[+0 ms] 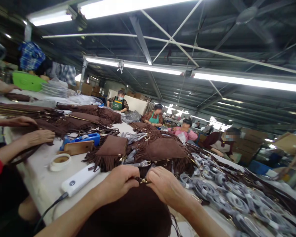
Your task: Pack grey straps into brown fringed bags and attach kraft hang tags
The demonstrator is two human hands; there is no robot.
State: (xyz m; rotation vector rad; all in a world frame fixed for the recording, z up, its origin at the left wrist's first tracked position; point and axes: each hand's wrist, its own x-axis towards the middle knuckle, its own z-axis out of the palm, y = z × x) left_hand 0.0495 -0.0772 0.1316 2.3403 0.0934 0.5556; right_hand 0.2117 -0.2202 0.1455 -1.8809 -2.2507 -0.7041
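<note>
In front of me, a dark brown bag (128,210) hangs low at the table edge. At its top, a small gold-coloured clasp (143,180) shows between my hands. My left hand (120,182) is closed, thumb and fingers pinching a dark piece joined to the clasp on its left. From the other side, my right hand (164,184) pinches the clasp's right end at the bag's edge. Fingers partly cover what each holds. Just beyond lie a fringed brown bag (166,149) and a smaller fringed bag (112,147).
Plastic-wrapped straps (227,194) cover the table on the right. At left are a white corded device (79,179), a tape roll (60,162), a phone (76,147) and a blue tape dispenser (88,138). A co-worker's hands (40,137) hold brown material; several people sit further back.
</note>
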